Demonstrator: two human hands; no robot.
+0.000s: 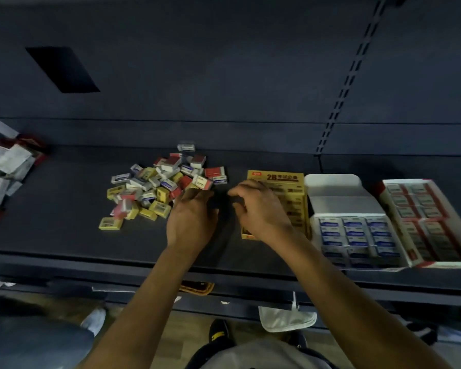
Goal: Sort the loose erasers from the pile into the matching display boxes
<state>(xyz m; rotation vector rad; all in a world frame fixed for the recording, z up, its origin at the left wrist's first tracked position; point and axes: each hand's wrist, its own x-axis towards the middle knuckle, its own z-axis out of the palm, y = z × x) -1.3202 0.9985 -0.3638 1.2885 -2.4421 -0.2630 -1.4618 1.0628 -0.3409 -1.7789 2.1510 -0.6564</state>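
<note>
A pile of loose erasers (pixel 160 185) in yellow, red and blue-white wrappers lies on the dark shelf (pixel 64 230). To its right stand three display boxes: a yellow one (pixel 277 179), a white one with blue erasers (pixel 357 233) and a red one (pixel 423 222). My left hand (pixel 192 217) reaches to the pile's right edge, its fingertips touching the nearest erasers. My right hand (pixel 261 206) hovers over the yellow box's left side with loosely curled fingers. No eraser shows in it. It hides part of that box.
A heap of white and red packets (pixel 3 169) sits at the shelf's far left. The shelf's back wall rises behind the pile. A slotted upright (pixel 338 110) runs down it at the right. The shelf's front edge (pixel 117 265) lies below my wrists.
</note>
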